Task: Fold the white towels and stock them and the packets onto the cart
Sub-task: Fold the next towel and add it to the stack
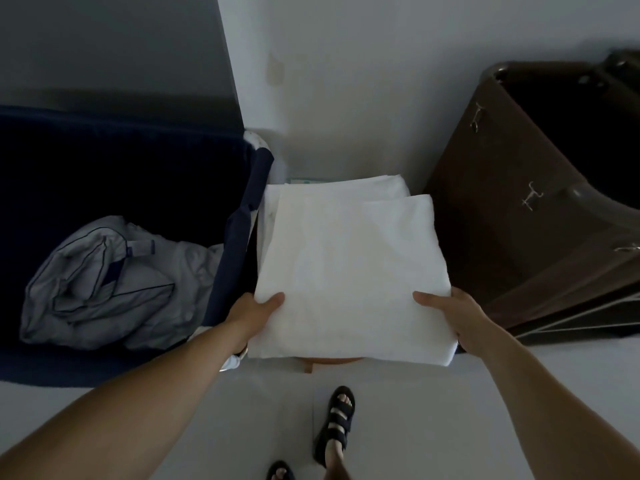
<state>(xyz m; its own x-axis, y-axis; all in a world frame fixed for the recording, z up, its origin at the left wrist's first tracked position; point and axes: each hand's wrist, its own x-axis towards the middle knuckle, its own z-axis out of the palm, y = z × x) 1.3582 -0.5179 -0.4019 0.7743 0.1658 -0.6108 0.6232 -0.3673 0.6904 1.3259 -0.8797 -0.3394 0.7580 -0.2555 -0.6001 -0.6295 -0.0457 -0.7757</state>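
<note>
Folded white towel (pixel 349 265) held flat at its near corners: left hand (pixel 258 311) and right hand (pixel 450 317) each pinch it, thumb on top, fingers hidden beneath. It sits over a stack of white linen (pixel 332 188), between a navy hamper (pixel 242 209) holding crumpled pale cloth (pixel 100 282) and a brown cabinet (pixel 519 220).
</note>
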